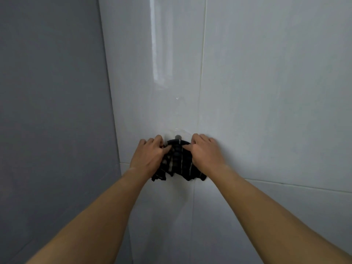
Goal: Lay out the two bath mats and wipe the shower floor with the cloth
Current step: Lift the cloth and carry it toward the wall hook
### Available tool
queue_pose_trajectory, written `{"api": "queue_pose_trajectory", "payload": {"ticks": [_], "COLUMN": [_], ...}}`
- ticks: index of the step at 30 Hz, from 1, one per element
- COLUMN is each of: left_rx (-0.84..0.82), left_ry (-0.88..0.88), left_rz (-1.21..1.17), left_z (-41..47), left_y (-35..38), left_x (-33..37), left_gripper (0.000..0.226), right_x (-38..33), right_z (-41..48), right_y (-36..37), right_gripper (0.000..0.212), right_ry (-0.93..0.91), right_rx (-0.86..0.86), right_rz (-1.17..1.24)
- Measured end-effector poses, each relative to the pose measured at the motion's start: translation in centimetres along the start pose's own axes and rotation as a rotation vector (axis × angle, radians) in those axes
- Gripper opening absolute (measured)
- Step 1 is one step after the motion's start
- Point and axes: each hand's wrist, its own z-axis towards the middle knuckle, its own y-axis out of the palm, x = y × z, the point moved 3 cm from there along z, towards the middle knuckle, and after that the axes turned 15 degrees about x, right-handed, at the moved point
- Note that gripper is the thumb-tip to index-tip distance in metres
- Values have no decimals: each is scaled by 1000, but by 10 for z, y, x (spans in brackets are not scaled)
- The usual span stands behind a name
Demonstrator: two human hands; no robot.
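Head view, counts: two hands, one cloth, one hook, two wall surfaces. One cloth (178, 162), dark with thin pale check lines, was bunched up against the white tiled wall (266, 92), its top edge gathered right at one small dark hook (178, 137). The hook sat on what looked like a clear round pad stuck to the tile; couldn't tell whether the cloth's weight was on the peg or in the hands. The cloth's ragged lower edge hung just below the one horizontal grout line. Left hand (150, 155) was on the cloth's left side, fingers curled, thumb and forefinger pinching the fabric near the top. Right hand (205, 151) mirrored it on the right side, fingers curled in and gripping the fabric, knuckles up against the tile. So both hands held the same cloth, close together, with only the gathered middle strip showing between them. Two bare forearms ran up from the bottom corners of the frame. Tiling showed one vertical grout line passing just right of the hook and crossing the horizontal one, giving four tile sections in view. One bright reflection streak (155, 44) ran down the glossy tile above the hook. One plain grey wall (53, 111) filled the left side and met the tiles at a corner.
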Motion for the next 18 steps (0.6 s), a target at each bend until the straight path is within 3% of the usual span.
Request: {"api": "queue_pose_trajectory", "payload": {"ticks": [6, 12, 18], "left_rx": [-92, -78, -58], "left_ry": [-66, -215, -310], "left_rz": [-110, -243, -229], "left_z": [-6, -10, -10], "left_y": [2, 1, -9], "left_x": [3, 0, -2], "left_gripper": [59, 27, 32], "right_x": [-5, -4, -4], "right_z": [-5, -7, -11], "right_y": [-2, -6, -20], "right_gripper": [42, 46, 49], "right_ry": [21, 61, 70], "right_rx": [-100, -160, -166], "right_rz": [0, 25, 95]}}
